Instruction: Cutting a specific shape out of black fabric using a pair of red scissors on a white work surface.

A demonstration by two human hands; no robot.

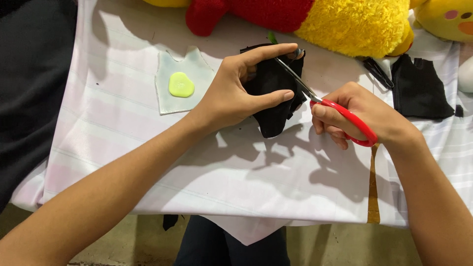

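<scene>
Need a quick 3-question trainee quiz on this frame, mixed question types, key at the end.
1. True or false: the right hand holds the red-handled scissors.
2. What does the left hand grip?
A. the black fabric piece
B. the pale fabric cutout
C. the yellow plush toy
3. What lies on the pale fabric cutout?

Key:
1. True
2. A
3. A yellow-green blob-shaped patch
</scene>
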